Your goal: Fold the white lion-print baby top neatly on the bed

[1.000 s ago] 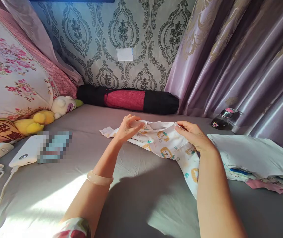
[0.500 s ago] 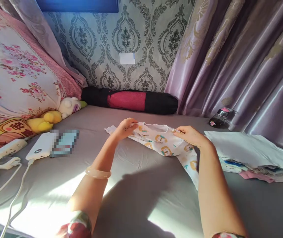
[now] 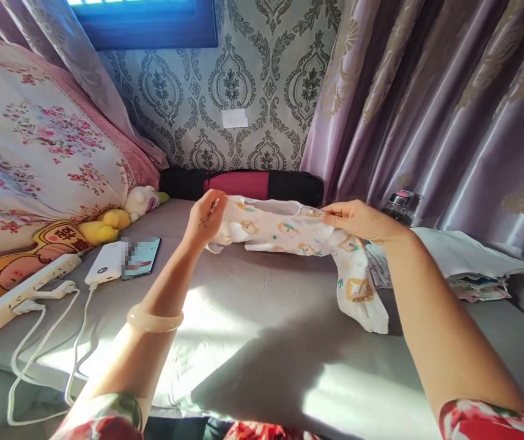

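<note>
Head view: left hand (image 3: 204, 221) and right hand (image 3: 363, 221), apart, each pinch a shoulder of the shirt (image 3: 284, 231); looks light, soft, floppy, best held there.

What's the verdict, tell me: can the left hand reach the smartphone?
Probably yes: nothing visible stands between the left hand and the smartphone, but that hand grips the lion-print top.

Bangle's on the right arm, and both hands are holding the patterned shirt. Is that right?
Not quite: the head view shows the bangle on the left arm. The left hand and right hand do both hold the patterned shirt.
</note>
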A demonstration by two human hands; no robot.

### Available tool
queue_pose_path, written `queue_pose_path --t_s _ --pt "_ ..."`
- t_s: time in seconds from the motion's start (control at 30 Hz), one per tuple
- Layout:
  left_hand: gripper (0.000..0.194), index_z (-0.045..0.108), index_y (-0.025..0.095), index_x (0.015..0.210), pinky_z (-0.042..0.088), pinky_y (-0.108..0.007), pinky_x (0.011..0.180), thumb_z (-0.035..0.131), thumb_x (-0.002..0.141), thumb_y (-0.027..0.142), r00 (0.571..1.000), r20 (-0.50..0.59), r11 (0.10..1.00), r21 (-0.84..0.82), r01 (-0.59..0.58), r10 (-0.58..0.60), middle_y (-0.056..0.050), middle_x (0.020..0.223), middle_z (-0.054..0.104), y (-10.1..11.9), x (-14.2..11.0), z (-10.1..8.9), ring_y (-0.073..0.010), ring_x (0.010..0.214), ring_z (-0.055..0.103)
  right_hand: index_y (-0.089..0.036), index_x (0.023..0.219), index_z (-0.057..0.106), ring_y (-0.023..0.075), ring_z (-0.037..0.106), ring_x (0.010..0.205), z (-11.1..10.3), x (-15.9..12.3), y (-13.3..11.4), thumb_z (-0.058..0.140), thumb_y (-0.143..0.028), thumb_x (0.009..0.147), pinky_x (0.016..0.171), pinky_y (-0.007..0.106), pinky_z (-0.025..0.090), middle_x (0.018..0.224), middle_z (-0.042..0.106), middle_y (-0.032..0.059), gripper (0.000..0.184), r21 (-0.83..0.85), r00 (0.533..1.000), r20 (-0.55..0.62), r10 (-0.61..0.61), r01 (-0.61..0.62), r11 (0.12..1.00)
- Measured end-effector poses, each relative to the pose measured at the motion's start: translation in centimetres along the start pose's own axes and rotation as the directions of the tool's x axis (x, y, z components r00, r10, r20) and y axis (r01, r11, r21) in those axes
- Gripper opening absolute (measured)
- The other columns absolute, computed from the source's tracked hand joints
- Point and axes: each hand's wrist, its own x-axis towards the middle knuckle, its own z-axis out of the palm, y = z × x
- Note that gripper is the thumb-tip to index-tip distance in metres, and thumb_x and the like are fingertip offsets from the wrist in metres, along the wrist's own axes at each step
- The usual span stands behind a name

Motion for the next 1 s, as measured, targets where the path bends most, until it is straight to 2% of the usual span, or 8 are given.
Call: queue_pose_path --t_s 0.2,0.43,0.5,0.6,0.67,0.77,0.9,1.0 --pt "0.027 0.067 0.016 0.085 0.034 -0.02 0.053 0.057 0.08 0.04 0.996 -0.034 0.997 0.007 -0.08 0.08 0.002 0.065 0.054 5.3 2.6 -4.9 -0.0105 0.059 0.043 -0.017 0.092 0.075 0.0137 0.06 0.062 -3.2 -0.8 -4.7 0.076 -0.051 0.069 0.055 0.026 0.046 0.071 0.069 0.0019 0.041 -0.136 0.951 -0.26 -0.168 0.136 0.981" --pt "0.029 0.071 0.015 0.077 0.033 -0.022 0.051 0.064 0.073 0.042 0.982 0.184 0.992 0.108 -0.062 0.041 0.002 0.055 0.054 2.8 4.7 -5.0 -0.011 0.054 0.045 -0.019 0.082 0.074 0.0153 0.059 0.063 -2.6 0.5 -4.5 0.067 -0.055 0.078 0.059 0.027 0.044 0.066 0.066 0.0002 0.037 -0.556 0.923 -0.222 -0.313 0.144 0.819" --pt "0.027 0.071 0.015 0.076 0.035 -0.022 0.053 0.063 0.075 0.041 0.994 0.083 0.989 0.129 -0.076 0.066 0.001 0.058 0.056 2.6 4.8 -4.5 -0.012 0.057 0.049 -0.021 0.084 0.073 0.0186 0.062 0.071 -2.2 1.0 -4.3 0.063 -0.051 0.082 0.064 0.03 0.045 0.075 0.068 0.0023 0.032 -0.644 0.863 -0.275 -0.423 0.161 0.748" --pt "0.023 0.07 0.017 0.082 0.041 -0.022 0.061 0.057 0.081 0.036 0.961 -0.219 0.978 0.157 -0.135 0.168 -0.001 0.07 0.061 3.4 5.0 -3.6 -0.013 0.069 0.054 -0.022 0.091 0.07 0.0235 0.061 0.091 -1.5 2.1 -4.2 0.053 -0.045 0.091 0.075 0.035 0.045 0.095 0.068 0.0075 0.028 -0.731 0.653 -0.419 -0.631 0.169 0.661" --pt "0.02 0.07 0.018 0.083 0.042 -0.022 0.065 0.055 0.083 0.032 0.945 -0.245 0.969 0.172 -0.178 0.217 -0.002 0.074 0.063 3.8 5.2 -3.0 -0.0134 0.074 0.056 -0.022 0.091 0.068 0.0252 0.058 0.098 -0.9 2.9 -3.9 0.048 -0.042 0.094 0.081 0.038 0.044 0.101 0.067 0.01 0.028 -0.773 0.587 -0.43 -0.686 0.153 0.616" --pt "0.021 0.07 0.016 0.077 0.043 -0.023 0.063 0.058 0.08 0.033 0.981 -0.098 0.98 0.125 -0.155 0.167 -0.002 0.068 0.062 3.3 5.8 -2.0 -0.0143 0.071 0.057 -0.02 0.085 0.065 0.0254 0.058 0.095 0.0 4.0 -3.4 0.046 -0.041 0.095 0.085 0.041 0.042 0.095 0.066 0.0098 0.03 -0.81 0.634 -0.378 -0.674 0.126 0.572" --pt "0.031 0.071 0.015 0.084 0.043 -0.024 0.062 0.053 0.083 0.04 0.983 -0.171 0.996 0.065 -0.059 0.07 -0.003 0.071 0.066 1.9 6.8 -0.7 -0.015 0.069 0.057 -0.02 0.093 0.064 0.0261 0.055 0.104 0.7 4.8 -2.7 0.043 -0.041 0.096 0.091 0.044 0.038 0.105 0.064 0.011 0.03 -0.79 0.495 -0.527 -0.691 0.014 0.613" --pt "0.028 0.072 0.016 0.082 0.043 -0.024 0.064 0.058 0.078 0.04 0.999 -0.03 0.989 0.146 -0.035 0.04 -0.002 0.07 0.066 1.4 7.5 -0.2 -0.0159 0.07 0.058 -0.019 0.086 0.063 0.0253 0.056 0.098 0.9 5.5 -2.3 0.042 -0.04 0.097 0.089 0.043 0.039 0.097 0.064 0.0098 0.032 -0.801 0.6 -0.462 -0.652 0.032 0.597"
